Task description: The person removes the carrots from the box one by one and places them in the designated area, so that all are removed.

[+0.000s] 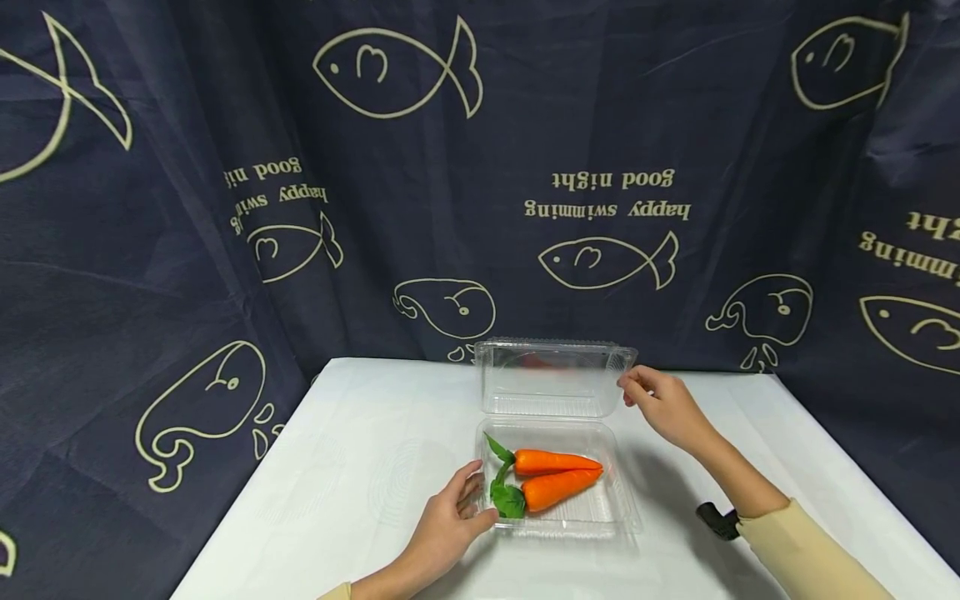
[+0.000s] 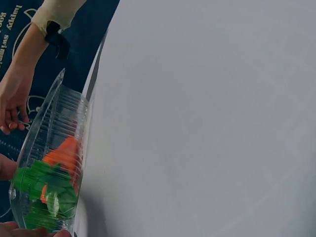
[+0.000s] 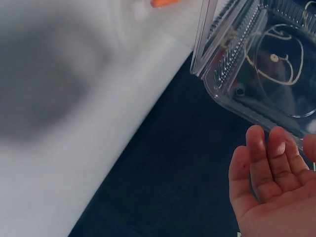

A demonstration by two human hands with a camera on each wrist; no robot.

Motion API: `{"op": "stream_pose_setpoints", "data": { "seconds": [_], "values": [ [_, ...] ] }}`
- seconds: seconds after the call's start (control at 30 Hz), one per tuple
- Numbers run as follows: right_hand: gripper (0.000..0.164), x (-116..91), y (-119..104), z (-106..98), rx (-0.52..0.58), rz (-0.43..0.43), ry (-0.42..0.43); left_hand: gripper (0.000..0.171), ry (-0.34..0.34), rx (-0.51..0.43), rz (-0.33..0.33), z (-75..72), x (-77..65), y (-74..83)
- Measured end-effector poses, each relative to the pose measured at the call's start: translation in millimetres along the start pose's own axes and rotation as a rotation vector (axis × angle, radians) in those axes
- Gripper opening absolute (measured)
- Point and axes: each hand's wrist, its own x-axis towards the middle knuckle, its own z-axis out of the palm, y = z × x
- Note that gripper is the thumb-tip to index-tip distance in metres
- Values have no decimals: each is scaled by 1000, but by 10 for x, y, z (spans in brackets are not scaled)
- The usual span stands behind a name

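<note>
A clear plastic clamshell box [image 1: 617,492] lies on the table with its lid [image 1: 555,383] standing upright at the back. Two orange carrots [image 1: 558,489] with green leafy tops [image 1: 508,500] lie side by side inside its base. At the base's left front corner, my left hand [image 1: 446,521] rests with thumb and fingers spread along the rim. My right hand [image 1: 663,408] is up at the lid's right edge. In the right wrist view, thumb and index finger of the right hand [image 3: 274,192] pinch the lid's rim [image 3: 247,112], while the other fingers lie loosely bent.
A white table [image 1: 360,467] carries the box, and dark blue cloth [image 1: 420,175] with fish drawings hangs behind and beside it. A black strap [image 1: 718,521] shows on the right wrist.
</note>
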Motion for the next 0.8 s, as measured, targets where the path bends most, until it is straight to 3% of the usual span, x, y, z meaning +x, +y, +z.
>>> {"op": "stream_pose_setpoints", "data": {
  "seconds": [0.4,0.8],
  "values": [
    [28,203,62,-9,22,63,-6,73,-14,13,3,-11,2,24],
    [33,411,179,32,145,179,-41,73,-4,29,-5,-2,-5,10]
  ]
}}
